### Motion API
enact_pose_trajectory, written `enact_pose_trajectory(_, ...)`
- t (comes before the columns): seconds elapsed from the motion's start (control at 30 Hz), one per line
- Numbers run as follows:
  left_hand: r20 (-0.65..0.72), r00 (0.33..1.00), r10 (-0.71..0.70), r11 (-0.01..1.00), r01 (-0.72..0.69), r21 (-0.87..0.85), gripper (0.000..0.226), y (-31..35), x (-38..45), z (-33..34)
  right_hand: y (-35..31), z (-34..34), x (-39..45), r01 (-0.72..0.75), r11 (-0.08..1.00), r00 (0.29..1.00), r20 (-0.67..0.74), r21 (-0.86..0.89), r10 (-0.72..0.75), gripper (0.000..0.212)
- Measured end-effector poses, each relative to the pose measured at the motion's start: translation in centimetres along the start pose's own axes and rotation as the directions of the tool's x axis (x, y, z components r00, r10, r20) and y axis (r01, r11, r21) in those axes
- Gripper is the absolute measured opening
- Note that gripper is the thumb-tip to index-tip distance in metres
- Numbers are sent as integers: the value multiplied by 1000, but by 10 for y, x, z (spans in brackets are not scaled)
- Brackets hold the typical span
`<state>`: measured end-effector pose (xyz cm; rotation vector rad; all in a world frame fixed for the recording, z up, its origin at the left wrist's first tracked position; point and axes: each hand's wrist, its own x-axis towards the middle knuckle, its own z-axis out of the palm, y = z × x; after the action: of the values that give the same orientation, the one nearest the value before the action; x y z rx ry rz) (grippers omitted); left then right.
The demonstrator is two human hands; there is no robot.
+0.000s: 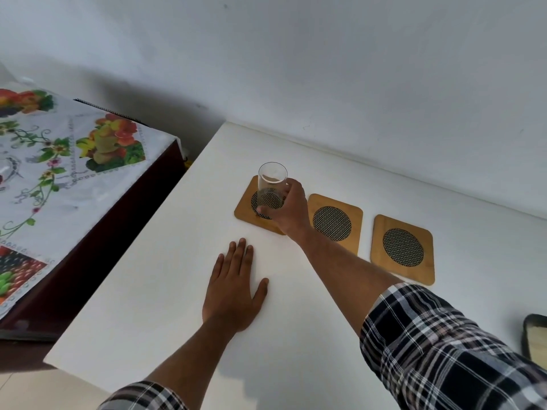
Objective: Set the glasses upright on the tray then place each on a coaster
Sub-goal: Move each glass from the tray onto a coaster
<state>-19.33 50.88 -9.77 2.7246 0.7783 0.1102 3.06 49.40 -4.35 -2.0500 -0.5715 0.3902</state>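
A white table is shown from above, its far edge set against a plain pale wall. Three square wooden coasters, each with a round dark mesh centre, are laid in a row along the table near the wall. A clear glass is held upright over the mesh of the first coaster, the one at the end of the row nearest the table's corner; whether its base touches the coaster cannot be told. The glass is gripped by the right hand, with the fingers wrapped around its side and the thumb low near its base. The second coaster lies just beside the first, partly covered by the right forearm, and the third coaster lies just beyond the second; both are bare. The left hand is laid flat on the table, palm down and fingers spread, nearer the viewer than the first coaster, and nothing is held in it. Checked sleeves are seen on both arms. On the far side of the first coaster from the row, a lower dark piece of furniture is covered by a cloth printed with fruit and flowers. A dark-rimmed object is cut off at the frame edge, past the third coaster.
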Motion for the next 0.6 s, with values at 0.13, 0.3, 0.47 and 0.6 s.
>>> enact_pose_trajectory(0.13, 13, 1000, 4, 1000, -4, 5, 79, 0, 1, -2, 10, -10, -19, -10, 999, 1000, -26, 43, 11, 122)
enact_pose_trajectory(0.3, 16, 1000, -2, 1000, 2, 7, 80, 0, 1, -2, 29, -30, -57, -25, 996, 997, -69, 88, 31, 117)
enact_pose_trajectory(0.47, 15, 1000, -3, 1000, 2, 29, 81, -1, 1, -1, 40, -61, -91, -46, 996, 992, -116, 82, 56, 101)
enact_pose_trajectory(0.6, 13, 1000, 18, 998, -19, 56, 82, 0, 1, -1, 50, -94, -123, -56, 996, 986, -152, 71, 66, 100)
